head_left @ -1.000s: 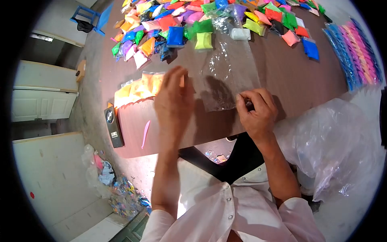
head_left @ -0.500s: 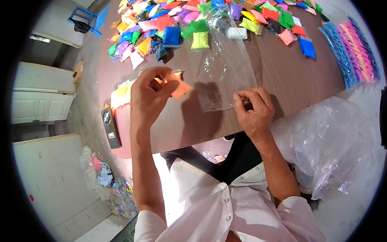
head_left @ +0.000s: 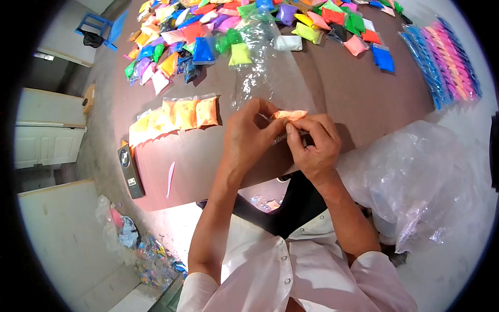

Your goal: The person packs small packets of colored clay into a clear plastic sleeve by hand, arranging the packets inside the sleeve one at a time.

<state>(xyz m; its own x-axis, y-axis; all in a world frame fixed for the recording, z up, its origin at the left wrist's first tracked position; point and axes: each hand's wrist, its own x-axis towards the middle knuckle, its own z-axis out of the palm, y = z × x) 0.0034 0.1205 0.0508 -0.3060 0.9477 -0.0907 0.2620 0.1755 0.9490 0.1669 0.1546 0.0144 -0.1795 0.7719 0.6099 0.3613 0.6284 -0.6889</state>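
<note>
A small orange packet (head_left: 290, 115) is pinched in my left hand (head_left: 247, 135), at the near end of a long clear plastic bag (head_left: 260, 78) lying flat on the table. My right hand (head_left: 317, 143) has its thumb and fingers closed at the bag's near edge, right beside the packet. The two hands nearly touch, so whether the packet is inside the bag's mouth I cannot tell. Left of my hands, several orange packets (head_left: 186, 114) lie in an overlapping row.
Colourful packets (head_left: 208, 23) are heaped across the far table. Filled bags of blue and pink packets (head_left: 439, 65) lie at the right edge. A large clear plastic sack (head_left: 410, 177) stands at my right. A pink plastic knife-like tool (head_left: 170, 179) and a black box (head_left: 130, 171) sit near-left.
My left hand has carried the orange packet rightward to the bag's near end, beside my right hand. The row of orange packets and the pink tool have come into plain view.
</note>
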